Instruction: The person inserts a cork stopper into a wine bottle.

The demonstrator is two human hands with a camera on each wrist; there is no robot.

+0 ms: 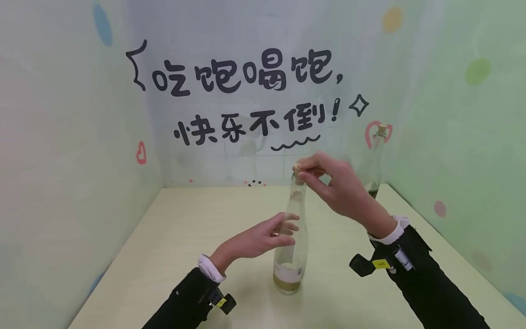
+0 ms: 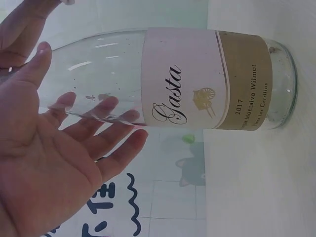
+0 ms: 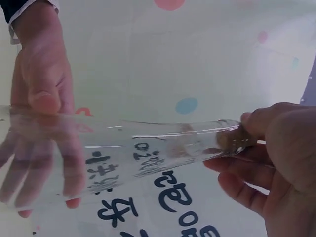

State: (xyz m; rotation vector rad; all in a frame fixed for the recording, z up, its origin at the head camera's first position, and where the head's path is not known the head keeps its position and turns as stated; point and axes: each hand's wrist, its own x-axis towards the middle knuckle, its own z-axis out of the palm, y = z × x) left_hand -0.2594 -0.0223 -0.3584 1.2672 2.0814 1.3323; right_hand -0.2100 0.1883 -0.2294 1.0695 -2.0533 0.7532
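A clear glass wine bottle point(image 1: 293, 228) stands upright on the table, its white and gold label point(image 2: 207, 79) reading "Gasta" and "2017". My right hand point(image 1: 339, 185) is at the top, thumb and fingers pinching the cork point(image 3: 232, 140), which sits in the bottle's mouth. Lower down, my left hand point(image 1: 263, 235) is beside the bottle's body, with relaxed, spread fingers point(image 2: 121, 148) behind the glass and the thumb nearer the front. Whether the left hand touches the glass, I cannot tell.
A second corked clear bottle point(image 1: 373, 169) stands at the table's back right corner, partly behind my right hand. The pale table point(image 1: 197, 237) is enclosed by a back wall point(image 1: 246, 27) with black lettering and by side walls with coloured spots.
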